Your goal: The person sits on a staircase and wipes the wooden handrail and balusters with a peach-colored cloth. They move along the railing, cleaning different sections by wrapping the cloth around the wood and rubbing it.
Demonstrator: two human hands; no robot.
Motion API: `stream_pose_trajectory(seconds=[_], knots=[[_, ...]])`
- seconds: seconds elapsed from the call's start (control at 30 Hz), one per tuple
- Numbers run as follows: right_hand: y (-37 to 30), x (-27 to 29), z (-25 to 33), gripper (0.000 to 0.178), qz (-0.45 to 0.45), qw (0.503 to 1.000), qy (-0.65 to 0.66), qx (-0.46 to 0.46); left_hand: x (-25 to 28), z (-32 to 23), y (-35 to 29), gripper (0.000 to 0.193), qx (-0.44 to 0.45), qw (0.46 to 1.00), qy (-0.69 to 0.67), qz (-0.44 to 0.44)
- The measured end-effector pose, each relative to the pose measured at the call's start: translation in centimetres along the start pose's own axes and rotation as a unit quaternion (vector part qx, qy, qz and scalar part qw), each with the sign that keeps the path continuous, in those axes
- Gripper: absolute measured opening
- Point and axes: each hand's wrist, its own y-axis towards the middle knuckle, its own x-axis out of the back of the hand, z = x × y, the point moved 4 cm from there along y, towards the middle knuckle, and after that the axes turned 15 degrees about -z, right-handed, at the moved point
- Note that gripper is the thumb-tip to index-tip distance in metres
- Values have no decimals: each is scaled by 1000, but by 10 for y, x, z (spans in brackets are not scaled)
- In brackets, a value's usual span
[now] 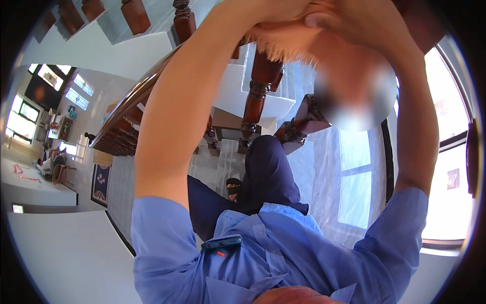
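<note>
Both of my arms are raised, and my hands meet at the upper edge of the view. My left hand [283, 9] is partly cut off there; my right hand [362, 23] lies beside it, thumb toward the left. Their fingers are closed together around a tan bristly thing [288, 46], whose fringe of short bristles hangs below them. A blurred patch below my right hand hides part of what is there. Whether the bristly thing has a handle, I cannot tell.
A dark wooden handrail [144, 86] with turned balusters [255, 96] runs along the pale stairs. A wooden newel post [304, 121] stands ahead of my knee. At right are bright windows [450, 177]. A phone [223, 242] sits in my shirt pocket. Chairs [63, 174] stand far left.
</note>
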Motion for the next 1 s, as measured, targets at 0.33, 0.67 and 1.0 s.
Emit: stream_pose_trajectory(seconds=[0.33,0.67,1.0], knots=[[79,-83,198,69,94,970,225,5,38,126,-215,42,539,831,-134,-1],[122,-117,341,51,27,984,138,105,59,212,-361,50,492,855,-74,-143],[73,-66,230,45,-22,985,96,143,48,139,-270,44,239,958,-44,-154]])
